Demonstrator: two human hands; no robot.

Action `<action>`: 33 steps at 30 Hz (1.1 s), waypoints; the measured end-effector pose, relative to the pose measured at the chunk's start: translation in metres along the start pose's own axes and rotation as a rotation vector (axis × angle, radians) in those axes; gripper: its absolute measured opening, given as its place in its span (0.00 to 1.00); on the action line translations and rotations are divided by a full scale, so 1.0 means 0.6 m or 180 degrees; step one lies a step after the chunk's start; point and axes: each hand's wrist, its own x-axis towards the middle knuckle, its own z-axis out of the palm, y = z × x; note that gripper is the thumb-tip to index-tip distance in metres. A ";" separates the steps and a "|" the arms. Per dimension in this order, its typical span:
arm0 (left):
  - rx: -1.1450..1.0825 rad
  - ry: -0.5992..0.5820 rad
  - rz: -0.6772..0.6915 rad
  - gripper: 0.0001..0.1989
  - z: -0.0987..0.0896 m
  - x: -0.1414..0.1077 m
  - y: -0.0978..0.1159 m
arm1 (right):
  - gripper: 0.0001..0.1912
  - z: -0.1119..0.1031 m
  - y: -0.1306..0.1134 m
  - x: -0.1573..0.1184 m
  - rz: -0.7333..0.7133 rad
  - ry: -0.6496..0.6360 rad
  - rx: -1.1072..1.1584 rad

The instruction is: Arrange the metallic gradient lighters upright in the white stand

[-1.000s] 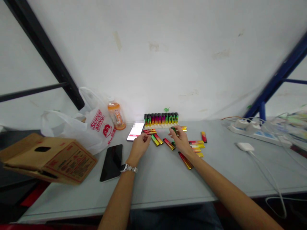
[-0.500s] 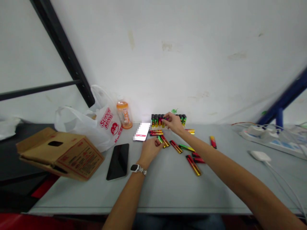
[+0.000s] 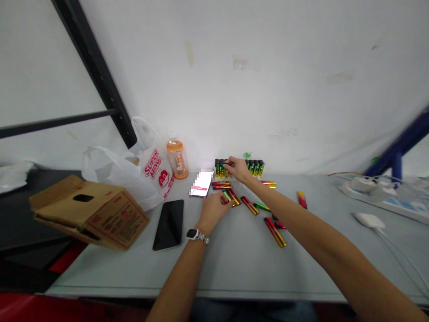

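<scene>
Slim, battery-like cylinders in green and gold with black tops stand upright in a row (image 3: 256,168) against the wall. My right hand (image 3: 237,169) reaches over the row and hides its middle. Its thumb and forefinger pinch a dark-topped cylinder at the row's left part. My left hand (image 3: 216,208), with a watch (image 3: 197,235) on the wrist, rests on the table. Its fingers are curled on a green and gold cylinder (image 3: 227,195). Touching that one lies a red and gold pair (image 3: 235,197). More red and gold pairs (image 3: 275,232) lie about, some partly behind my right forearm.
To the left are a cardboard box (image 3: 90,210), a white plastic bag (image 3: 134,179), an orange drink bottle (image 3: 177,158), a black phone (image 3: 169,225) and a lit phone (image 3: 203,183). On the right lie a white charger (image 3: 369,220) and a power strip (image 3: 382,197).
The view has shifted slightly. My right hand has moved a little left along the upright row. My left hand stays by the same green and gold cylinder.
</scene>
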 end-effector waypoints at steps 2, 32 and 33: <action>-0.0013 0.0006 0.0002 0.13 0.002 0.001 -0.001 | 0.08 -0.001 -0.006 -0.006 -0.0031 0.0067 -0.0332; 0.0099 0.0255 -0.0125 0.08 -0.002 0.020 -0.039 | 0.20 -0.019 -0.135 -0.136 0.0683 -0.1363 -0.2450; 0.0110 0.0233 -0.0114 0.08 -0.003 0.020 -0.038 | 0.20 -0.018 -0.132 -0.134 0.0719 -0.1360 -0.2421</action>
